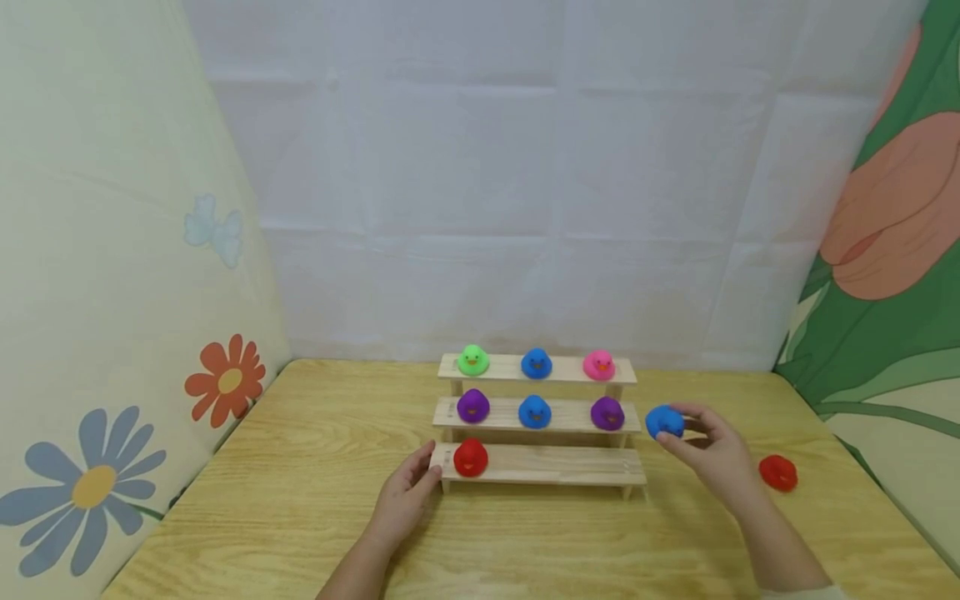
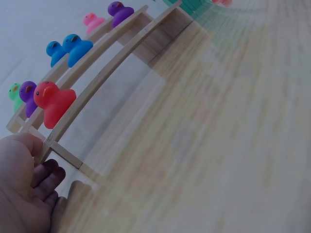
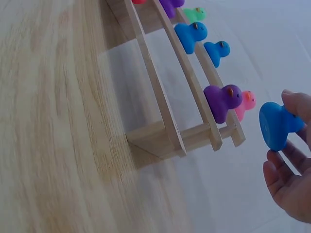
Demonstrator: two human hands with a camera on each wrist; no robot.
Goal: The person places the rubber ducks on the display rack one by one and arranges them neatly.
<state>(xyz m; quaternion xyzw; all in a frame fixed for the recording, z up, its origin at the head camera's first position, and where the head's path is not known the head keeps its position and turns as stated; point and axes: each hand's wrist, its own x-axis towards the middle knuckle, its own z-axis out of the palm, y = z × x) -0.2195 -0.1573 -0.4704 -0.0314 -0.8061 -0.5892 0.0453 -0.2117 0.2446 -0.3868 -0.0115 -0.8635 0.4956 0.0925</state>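
Observation:
A three-step wooden display stand (image 1: pixel 555 463) stands on the table, with rubber ducks along its steps. My left hand (image 1: pixel 406 493) grips the left end of the lowest step, beside a red duck (image 1: pixel 470 458); in the left wrist view its thumb and fingers (image 2: pixel 48 174) are at the step's end. Off the stand's right end, my right hand (image 1: pixel 716 454) pinches a blue duck (image 1: pixel 664 422) between thumb and fingers. The right wrist view shows this blue duck (image 3: pixel 275 126) held in the air, its flat base toward the stand.
Green (image 1: pixel 473 360), blue (image 1: pixel 536 363) and pink (image 1: pixel 599 365) ducks sit on the top step. The middle step carries a purple duck (image 1: pixel 473 406), a blue duck (image 1: pixel 535 412) and another purple duck (image 1: pixel 607 413). A red duck (image 1: pixel 778 472) lies on the table (image 1: pixel 315 467), right of my right hand.

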